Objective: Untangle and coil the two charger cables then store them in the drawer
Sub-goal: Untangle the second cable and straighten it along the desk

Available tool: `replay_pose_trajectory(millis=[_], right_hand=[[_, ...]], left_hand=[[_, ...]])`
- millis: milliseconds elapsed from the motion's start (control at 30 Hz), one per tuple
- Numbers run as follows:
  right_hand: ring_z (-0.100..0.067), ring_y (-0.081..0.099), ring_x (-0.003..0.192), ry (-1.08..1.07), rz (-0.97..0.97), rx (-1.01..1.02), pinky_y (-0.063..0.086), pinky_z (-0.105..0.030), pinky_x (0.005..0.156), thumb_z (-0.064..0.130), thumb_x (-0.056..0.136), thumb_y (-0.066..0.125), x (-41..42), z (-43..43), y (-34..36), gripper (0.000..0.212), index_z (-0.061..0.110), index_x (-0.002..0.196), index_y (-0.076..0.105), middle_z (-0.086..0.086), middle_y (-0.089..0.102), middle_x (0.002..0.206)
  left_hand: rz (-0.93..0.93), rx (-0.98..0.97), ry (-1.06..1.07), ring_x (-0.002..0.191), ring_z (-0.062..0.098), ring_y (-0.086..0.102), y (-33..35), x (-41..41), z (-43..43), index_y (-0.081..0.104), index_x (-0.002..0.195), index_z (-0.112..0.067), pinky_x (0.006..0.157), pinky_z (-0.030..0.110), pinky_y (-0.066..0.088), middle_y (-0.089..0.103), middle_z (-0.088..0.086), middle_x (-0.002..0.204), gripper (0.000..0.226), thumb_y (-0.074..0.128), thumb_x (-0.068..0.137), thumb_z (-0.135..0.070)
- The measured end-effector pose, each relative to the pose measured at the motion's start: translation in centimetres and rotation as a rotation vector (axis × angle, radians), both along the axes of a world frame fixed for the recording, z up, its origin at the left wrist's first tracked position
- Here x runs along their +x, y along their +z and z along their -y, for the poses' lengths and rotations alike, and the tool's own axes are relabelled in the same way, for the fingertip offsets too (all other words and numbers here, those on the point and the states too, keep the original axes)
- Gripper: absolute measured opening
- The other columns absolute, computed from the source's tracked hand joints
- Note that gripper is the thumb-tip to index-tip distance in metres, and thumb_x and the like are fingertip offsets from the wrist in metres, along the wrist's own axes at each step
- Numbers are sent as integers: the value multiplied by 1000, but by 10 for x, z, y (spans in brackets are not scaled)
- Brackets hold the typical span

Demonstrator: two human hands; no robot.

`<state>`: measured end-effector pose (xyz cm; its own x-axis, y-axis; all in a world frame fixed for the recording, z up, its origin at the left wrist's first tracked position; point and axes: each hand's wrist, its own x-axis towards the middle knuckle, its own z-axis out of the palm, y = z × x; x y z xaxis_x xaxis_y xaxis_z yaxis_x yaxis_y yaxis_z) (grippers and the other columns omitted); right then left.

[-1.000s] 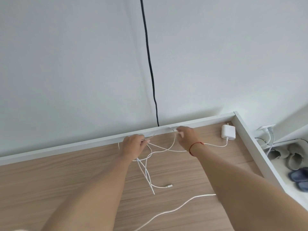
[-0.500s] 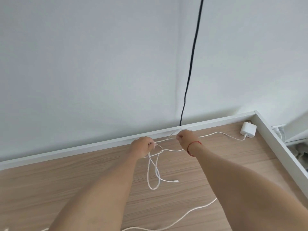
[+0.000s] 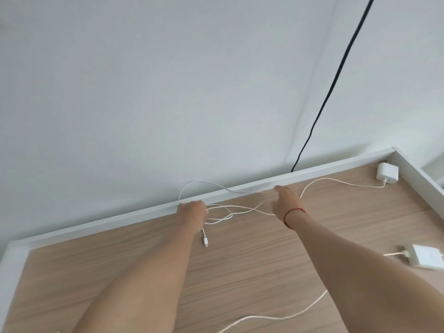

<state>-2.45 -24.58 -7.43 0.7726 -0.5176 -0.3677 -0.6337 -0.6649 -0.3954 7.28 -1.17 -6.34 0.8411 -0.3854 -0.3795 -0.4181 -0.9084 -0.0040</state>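
Two white charger cables lie tangled on the wooden tabletop (image 3: 240,260). My left hand (image 3: 192,210) grips a bundle of cable loops (image 3: 230,209) near the back rail, and one loop arches up above the rail. A connector end (image 3: 205,241) hangs below that hand. My right hand (image 3: 286,200) is stretched out with fingers extended over the strands, holding nothing that I can see. One cable runs right to a white adapter (image 3: 387,173) in the back corner. A second white adapter (image 3: 426,257) with its cable (image 3: 276,318) lies at the right edge.
A white raised rail (image 3: 120,218) borders the tabletop at the back, left and right. A black cord (image 3: 336,80) runs down the pale wall behind the rail.
The view has swung left. My right hand has let go of the cable and opened. My left hand has gathered more loops, and the connector end now hangs just below it.
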Motion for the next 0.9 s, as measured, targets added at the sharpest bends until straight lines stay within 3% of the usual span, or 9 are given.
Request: replay_pose_trajectory(millis=[100, 233, 300, 433, 600, 700, 800, 900], right_hand=[[-22, 43, 132, 179, 106, 121, 35, -35, 108, 25, 94, 53, 19, -55, 10, 44, 20, 137, 48, -2, 46, 145], [-19, 50, 125, 306, 219, 93, 39, -32, 103, 28, 94, 54, 37, -107, 21, 35, 19, 128, 58, 3, 53, 137], [-22, 55, 118, 328, 198, 96, 44, -32, 95, 25, 95, 52, 42, -117, 21, 28, 18, 120, 62, 1, 60, 128], [-25, 56, 87, 380, 135, 156, 43, -31, 70, 22, 95, 48, 47, -123, 21, 21, 18, 81, 63, -2, 62, 89], [-28, 57, 84, 294, 109, 51, 36, -27, 67, 16, 93, 44, 47, -114, 18, 23, 15, 85, 65, -1, 64, 97], [-28, 56, 81, 225, 111, 28, 38, -28, 65, 12, 90, 42, 48, -106, 16, 21, 12, 82, 62, -2, 63, 92], [-28, 46, 70, 113, 109, 17, 33, -26, 56, 5, 85, 40, 43, -112, 18, 22, 13, 70, 53, -4, 55, 82], [-27, 43, 72, -198, 151, 58, 34, -27, 60, 0, 85, 39, 34, -87, 20, 26, 18, 70, 50, -4, 52, 84]], left_hand=[[53, -103, -50, 106, 24, 60, -3, -6, -10, 67, 95, -13, 89, 31, 37, 69, 3, 107, 30, 43, 101, -30], [87, -219, -36, 101, 29, 61, 0, -8, -19, 66, 90, -11, 84, 32, 37, 69, 6, 100, 29, 43, 100, -24], [82, -274, -10, 96, 31, 61, 4, -6, -22, 65, 86, -11, 78, 32, 37, 69, 7, 94, 27, 41, 97, -16], [92, -253, 27, 94, 32, 60, 12, -7, -35, 57, 78, -18, 80, 34, 39, 69, 6, 94, 25, 39, 92, -7], [3, -45, 165, 103, 25, 61, 9, -7, -64, 62, 95, -21, 94, 35, 37, 69, 1, 106, 17, 46, 96, -17], [-6, 140, 216, 103, 21, 61, 9, -9, -80, 62, 98, -23, 104, 40, 31, 67, -5, 98, 17, 48, 93, -16], [-29, 194, 293, 107, 20, 59, 14, -14, -94, 61, 102, -23, 110, 44, 21, 66, -4, 97, 20, 47, 92, -13], [-50, 145, 345, 109, 25, 60, 12, -13, -131, 61, 110, -16, 96, 35, 41, 66, 4, 106, 24, 47, 92, -7]])
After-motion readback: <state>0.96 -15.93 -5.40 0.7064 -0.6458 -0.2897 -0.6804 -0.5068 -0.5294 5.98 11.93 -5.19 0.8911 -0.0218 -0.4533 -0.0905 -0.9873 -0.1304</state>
